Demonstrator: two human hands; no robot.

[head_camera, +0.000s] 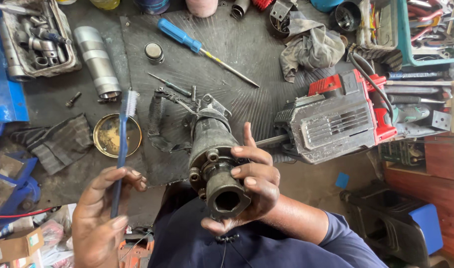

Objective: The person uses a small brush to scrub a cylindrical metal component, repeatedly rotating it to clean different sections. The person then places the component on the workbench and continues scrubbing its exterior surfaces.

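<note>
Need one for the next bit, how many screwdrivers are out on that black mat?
2. A blue-handled screwdriver lies across the mat's upper middle; a small dark screwdriver lies below it, near the greasy tool body. More may be hidden in the cluttered trays.

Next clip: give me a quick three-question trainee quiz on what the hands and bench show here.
1. True or false: the left hand holds a blue toothbrush.
2. What does the right hand grip?
A. a greasy metal tool housing
B. a hammer
C. a paint can
3. Fill in: the blue-handled screwdriver lies on the dark ____.

Key:
1. true
2. A
3. mat
</note>
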